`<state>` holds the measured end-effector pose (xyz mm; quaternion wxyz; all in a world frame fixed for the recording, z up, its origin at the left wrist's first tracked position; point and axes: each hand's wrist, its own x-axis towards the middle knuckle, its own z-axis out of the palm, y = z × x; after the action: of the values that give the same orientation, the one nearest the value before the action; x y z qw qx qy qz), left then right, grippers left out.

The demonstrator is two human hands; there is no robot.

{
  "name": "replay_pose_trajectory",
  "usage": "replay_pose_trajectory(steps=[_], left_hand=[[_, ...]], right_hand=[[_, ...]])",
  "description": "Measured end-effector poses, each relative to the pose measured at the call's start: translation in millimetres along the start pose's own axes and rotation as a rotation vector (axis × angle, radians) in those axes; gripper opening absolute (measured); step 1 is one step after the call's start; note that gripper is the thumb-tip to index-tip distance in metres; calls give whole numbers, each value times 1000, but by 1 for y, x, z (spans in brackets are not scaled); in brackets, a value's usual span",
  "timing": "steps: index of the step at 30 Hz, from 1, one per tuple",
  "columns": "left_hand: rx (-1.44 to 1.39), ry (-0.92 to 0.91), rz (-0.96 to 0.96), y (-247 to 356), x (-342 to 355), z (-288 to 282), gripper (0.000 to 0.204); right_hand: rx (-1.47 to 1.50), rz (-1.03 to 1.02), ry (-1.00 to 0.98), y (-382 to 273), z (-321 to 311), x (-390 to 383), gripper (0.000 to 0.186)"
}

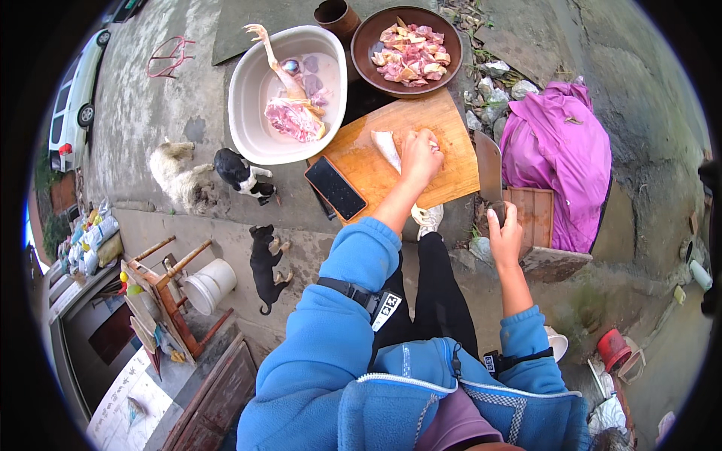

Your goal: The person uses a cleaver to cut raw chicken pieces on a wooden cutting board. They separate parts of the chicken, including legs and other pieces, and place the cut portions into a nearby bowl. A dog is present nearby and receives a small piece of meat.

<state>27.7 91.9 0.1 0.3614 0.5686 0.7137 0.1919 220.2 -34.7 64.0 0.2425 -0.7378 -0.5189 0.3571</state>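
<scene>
One pale poultry piece (386, 149) lies on the board (451, 177), the fingers of the left hand (423, 156) clenched on it; those of the right hand (505, 229) grasp a cleaver (489, 167) beside the board. Clean chopping likely wants fingertips tucked clear and the phone (335, 188) moved off.

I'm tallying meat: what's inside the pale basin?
A raw poultry piece, its leg and foot reaching over the rim. A bluish round spot nearby is unclear. What lies beneath the piece is covered.

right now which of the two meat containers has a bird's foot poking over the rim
The white tub: the foot juts past its edge; the brown pan holds cut pieces.
</scene>
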Motion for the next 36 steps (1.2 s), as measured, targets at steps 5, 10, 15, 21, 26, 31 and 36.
replay_pose_trajectory(steps=[5, 10, 15, 21, 26, 31, 36], left_hand=[[-511, 133, -79, 22, 88, -42, 39], [-180, 354, -129, 36, 125, -79, 49], [0, 117, 48, -3, 49, -77, 37], [547, -173, 564, -52, -3, -66, 24], [680, -369, 593, -55, 3, -76, 11], [517, -299, 620, -40, -3, -87, 16], [185, -371, 319, -30, -36, -75, 17]], right_hand=[[-23, -17, -7, -1, -7, 8, 34], [5, -24, -16, -5, -10, 12, 34], [35, -37, -26, -4, -9, 14, 33], [-2, -34, -77, -1, -5, 16, 37], [-14, -61, -84, -9, 0, 14, 38], [8, -40, -57, -23, -6, 14, 35], [30, -101, 110, -31, -15, 28, 33]])
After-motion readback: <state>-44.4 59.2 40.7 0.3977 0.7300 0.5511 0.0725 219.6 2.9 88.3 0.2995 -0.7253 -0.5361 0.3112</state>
